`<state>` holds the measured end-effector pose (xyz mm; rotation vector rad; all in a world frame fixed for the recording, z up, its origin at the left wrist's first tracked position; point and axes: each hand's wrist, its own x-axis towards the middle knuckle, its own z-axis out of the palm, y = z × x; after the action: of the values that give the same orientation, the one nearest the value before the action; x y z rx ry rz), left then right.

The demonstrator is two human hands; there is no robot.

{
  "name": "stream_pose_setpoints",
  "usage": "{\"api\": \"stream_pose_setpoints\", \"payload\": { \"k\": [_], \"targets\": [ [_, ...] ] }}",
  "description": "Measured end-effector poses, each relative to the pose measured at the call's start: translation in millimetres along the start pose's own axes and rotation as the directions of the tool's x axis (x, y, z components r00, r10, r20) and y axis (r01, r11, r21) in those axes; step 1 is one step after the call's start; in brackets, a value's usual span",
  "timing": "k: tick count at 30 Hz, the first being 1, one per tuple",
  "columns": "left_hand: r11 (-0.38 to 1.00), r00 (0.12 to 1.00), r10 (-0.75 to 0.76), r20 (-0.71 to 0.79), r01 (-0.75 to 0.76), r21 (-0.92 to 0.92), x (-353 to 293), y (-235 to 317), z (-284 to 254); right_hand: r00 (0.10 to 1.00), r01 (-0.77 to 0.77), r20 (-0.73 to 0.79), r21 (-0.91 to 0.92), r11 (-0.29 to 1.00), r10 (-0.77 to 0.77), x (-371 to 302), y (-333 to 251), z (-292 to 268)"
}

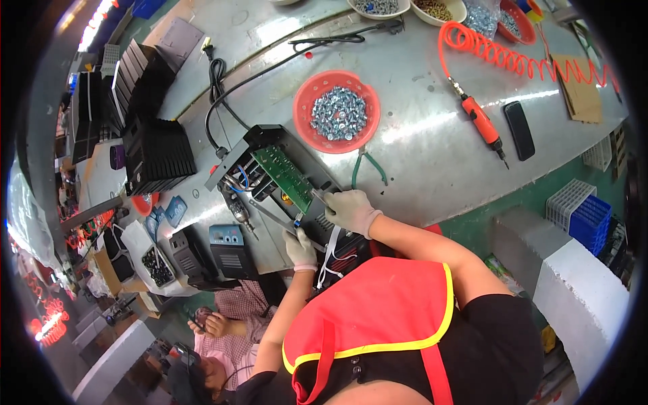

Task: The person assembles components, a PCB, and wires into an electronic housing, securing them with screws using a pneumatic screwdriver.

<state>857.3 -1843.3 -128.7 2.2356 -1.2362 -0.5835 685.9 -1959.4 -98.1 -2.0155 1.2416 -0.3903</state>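
Note:
A black metal housing [262,137] lies on the steel workbench in front of me, with a green circuit board [283,177] standing in it. My right hand [351,211], in a pale glove, has its fingers closed on the near end of the board. Close below that end, my gloved left hand [300,250] is pinched by the housing's near edge. A small blue connector [298,221] shows just above its fingertips, but what they hold cannot be made out. White cable ties or leads [330,256] hang at the near side, between hands and apron.
Beyond the housing sits a red basket [305,128] of screws, with green-handled pliers [370,169] beside it. A red power screwdriver [480,121] on a coiled hose and a phone [518,130] lie right. Black panels [158,158] stand left; a co-worker's hands [214,325] are lower left.

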Motion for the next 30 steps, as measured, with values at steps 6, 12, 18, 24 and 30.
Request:
{"api": "stream_pose_setpoints", "payload": {
  "k": [6,12,18,24,30],
  "targets": [
    [0.959,0.994,-0.067,0.092,0.089,-0.268,-6.7,-13.5,-12.1,0.953,0.258,0.159,0.009,0.966,-0.257,6.7,6.6,-58.8],
    [0.96,0.99,-0.063,0.128,0.095,-0.262,-14.9,-2.7,-18.4,0.98,0.176,-0.109,0.068,0.982,-0.168,24.9,18.9,-113.0],
    [1.0,0.99,-0.014,0.138,0.015,-0.007,-25.0,-15.6,-15.2,0.955,0.057,0.296,-0.247,0.967,0.019,-7.6,31.9,-91.6],
    [0.981,0.938,-0.141,0.316,0.09,0.169,-1.3,-13.8,-12.9,0.769,-0.01,0.623,-0.217,0.976,0.146,-23.4,36.2,-101.8],
    [0.972,0.893,-0.22,0.393,0.168,0.163,1.8,-13.7,-16.9,0.908,0.127,0.42,-0.251,0.96,-0.011,86.6,49.5,-197.5]
  ]
}}
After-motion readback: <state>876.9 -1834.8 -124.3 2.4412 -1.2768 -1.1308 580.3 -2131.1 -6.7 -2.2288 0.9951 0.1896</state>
